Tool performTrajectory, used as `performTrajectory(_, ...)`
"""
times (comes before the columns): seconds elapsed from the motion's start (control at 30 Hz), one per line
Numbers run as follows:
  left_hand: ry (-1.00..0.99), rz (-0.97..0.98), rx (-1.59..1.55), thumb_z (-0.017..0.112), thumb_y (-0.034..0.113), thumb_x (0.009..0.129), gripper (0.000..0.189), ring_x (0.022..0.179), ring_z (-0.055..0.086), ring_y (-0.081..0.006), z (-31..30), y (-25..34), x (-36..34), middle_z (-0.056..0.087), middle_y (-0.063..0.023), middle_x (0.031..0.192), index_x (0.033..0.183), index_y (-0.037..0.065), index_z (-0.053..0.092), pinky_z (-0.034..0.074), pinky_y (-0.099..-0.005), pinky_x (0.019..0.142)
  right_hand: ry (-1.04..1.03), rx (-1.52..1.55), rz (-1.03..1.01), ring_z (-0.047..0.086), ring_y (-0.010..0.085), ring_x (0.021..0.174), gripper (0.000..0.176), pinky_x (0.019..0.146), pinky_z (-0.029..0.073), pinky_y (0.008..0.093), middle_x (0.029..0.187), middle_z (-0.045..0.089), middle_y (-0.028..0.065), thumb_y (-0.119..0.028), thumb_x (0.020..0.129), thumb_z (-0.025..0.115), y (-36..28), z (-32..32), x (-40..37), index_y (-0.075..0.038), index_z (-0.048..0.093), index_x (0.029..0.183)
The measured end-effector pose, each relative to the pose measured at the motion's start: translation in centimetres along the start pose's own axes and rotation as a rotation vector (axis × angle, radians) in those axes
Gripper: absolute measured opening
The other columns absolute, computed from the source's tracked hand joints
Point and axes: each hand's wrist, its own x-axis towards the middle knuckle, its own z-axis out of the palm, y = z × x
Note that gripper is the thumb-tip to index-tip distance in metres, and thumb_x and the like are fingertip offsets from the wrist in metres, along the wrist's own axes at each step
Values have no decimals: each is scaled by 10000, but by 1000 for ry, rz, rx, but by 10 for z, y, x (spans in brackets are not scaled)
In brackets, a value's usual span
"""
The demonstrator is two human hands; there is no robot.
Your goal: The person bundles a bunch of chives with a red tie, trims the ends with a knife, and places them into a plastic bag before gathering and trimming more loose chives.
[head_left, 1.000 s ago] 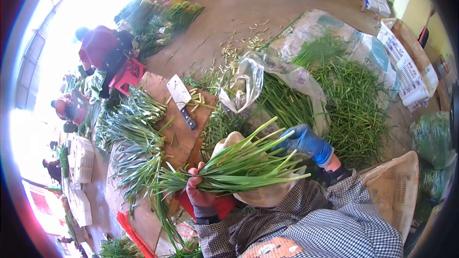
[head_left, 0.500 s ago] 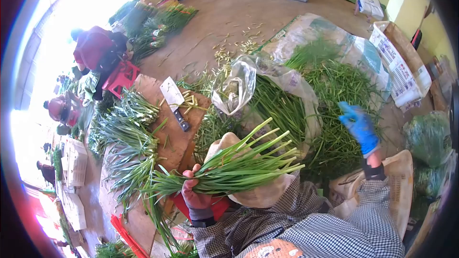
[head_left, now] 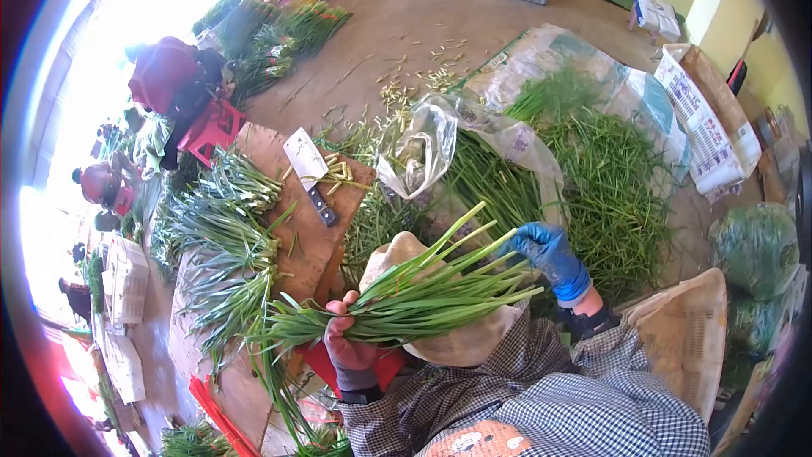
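My left hand [head_left: 345,334] is wrapped around a bunch of long green stalks [head_left: 414,309] that look like garlic greens. Its leafy tips hang to the left and the pale stem ends fan out to the right. At those ends is my right hand [head_left: 550,258] in a blue glove, fingers pinched together on a stalk end. Below the bunch lies a beige cloth [head_left: 461,343] over my lap. To the left, a cleaver [head_left: 309,171] with a black handle rests on a wooden board [head_left: 262,152], beside trimmed stem pieces and bundles of similar greens [head_left: 224,245].
Loose greens [head_left: 617,195] are heaped on a plastic sheet [head_left: 584,55] ahead right, next to an open clear bag [head_left: 414,148]. A crate [head_left: 706,110] and a basket [head_left: 689,330] stand at right. A person [head_left: 173,76] sits at far left by a red stool [head_left: 211,131].
My right hand has come left and down from above the heap of greens to the stem ends, and its spread fingers have closed. My left hand has barely moved with the bunch.
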Motion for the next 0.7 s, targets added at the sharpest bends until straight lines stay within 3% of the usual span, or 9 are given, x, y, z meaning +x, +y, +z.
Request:
performTrajectory(0.17, 52, 38, 37, 472, 3, 787, 242, 1081, 558, -394, -4, -2, -3, 520, -109, 1136, 998, 88, 554, 465, -555, 960, 330, -181, -45, 603, 90, 633, 177, 599, 495, 237, 748, 669, 27, -197, 928, 610, -10, -67, -1, -38, 664, 869)
performTrajectory(0.2, 63, 33, 50, 469, 5, 786, 239, 1084, 556, -394, -5, -2, -4, 513, -106, 1134, 994, 88, 552, 462, -557, 961, 249, -307, -121, 643, 115, 679, 153, 619, 530, 255, 788, 690, 51, -151, 935, 596, 9, -98, 3, -19, 660, 894)
performTrajectory(0.3, 51, 49, 75, 481, 24, 803, 217, 1063, 560, -378, 0, -5, -4, 521, -90, 1128, 997, 96, 544, 472, -582, 944, 265, -335, -21, 662, 137, 725, 143, 652, 545, 267, 827, 701, 68, -84, 933, 550, -44, -87, 3, -15, 672, 957)
performTrajectory(0.37, 57, 39, 71, 480, 21, 799, 218, 1063, 562, -384, 6, -7, -5, 527, -93, 1120, 993, 94, 547, 473, -581, 944, -53, -325, -143, 666, 126, 753, 173, 678, 548, 266, 842, 709, 70, -34, 911, 537, -70, -58, 13, -13, 682, 1004)
performTrajectory(0.43, 51, 35, 64, 479, 19, 795, 219, 1062, 564, -390, 11, -10, -3, 533, -95, 1111, 989, 93, 550, 474, -580, 944, -216, -419, -167, 684, 185, 740, 177, 676, 545, 316, 843, 711, 108, -112, 905, 559, -76, -15, 24, -33, 690, 995)
performTrajectory(0.5, 4, 46, 74, 476, 16, 784, 236, 1072, 563, -391, 12, -11, -5, 531, -95, 1119, 990, 99, 555, 475, -574, 946, -304, -844, -317, 681, 230, 720, 219, 680, 532, 317, 879, 702, 155, -181, 878, 620, -66, 19, 37, -15, 697, 999)
performTrajectory(0.6, 28, 43, 84, 475, 18, 776, 249, 1070, 566, -380, 9, -13, -11, 534, -95, 1119, 992, 108, 561, 477, -567, 945, -441, -999, -88, 674, 281, 721, 271, 692, 528, 345, 843, 683, 176, -259, 860, 658, -54, 52, 56, -23, 703, 984)
performTrajectory(0.63, 23, 51, 80, 475, 18, 776, 249, 1070, 566, -380, 10, -13, -9, 534, -95, 1119, 992, 108, 561, 477, -567, 945, -441, -1005, -97, 674, 281, 721, 271, 692, 528, 345, 843, 683, 176, -259, 860, 658, -48, 63, 58, -23, 703, 984)
performTrajectory(0.7, 79, 93, 100, 498, 37, 765, 249, 1085, 567, -364, 12, -12, -13, 551, -143, 1186, 1001, 88, 559, 460, -540, 978, -418, -586, -279, 679, 249, 718, 202, 678, 526, 337, 790, 693, 134, -217, 851, 678, -32, 91, 41, -34, 714, 930)
